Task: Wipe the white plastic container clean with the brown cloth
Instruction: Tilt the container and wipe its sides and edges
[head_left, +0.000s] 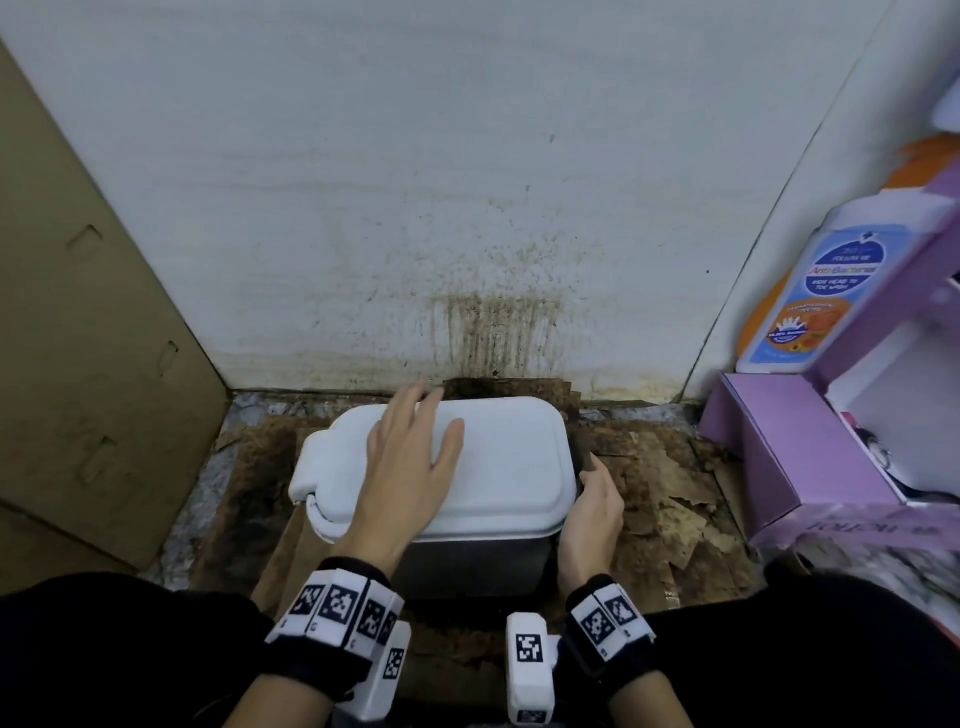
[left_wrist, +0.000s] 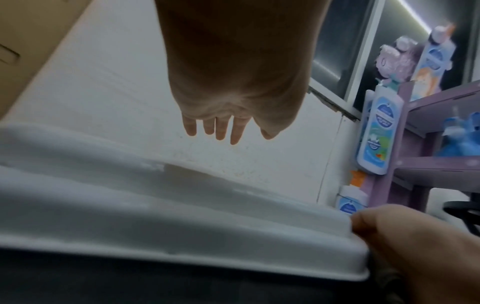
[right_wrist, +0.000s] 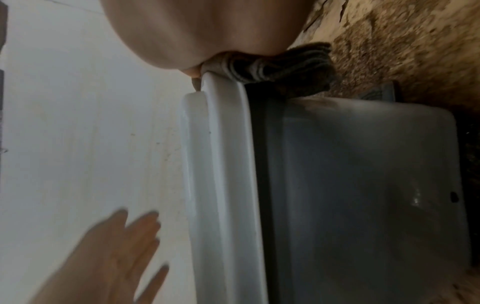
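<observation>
Now one white plastic container (head_left: 498, 457) sits between my hands, lid glossy, body grey. My left hand (head_left: 410, 457) hovers flat above the lid, fingers spread. My right hand (head_left: 592, 514) grips one brown cloth (right_wrist: 283, 67) against its right rim; only the right wrist view shows the cloth's ribbed folds.

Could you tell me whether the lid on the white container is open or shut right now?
Shut: the lid sits flat on the container's rim all round, with the left hand spread above it.
</observation>
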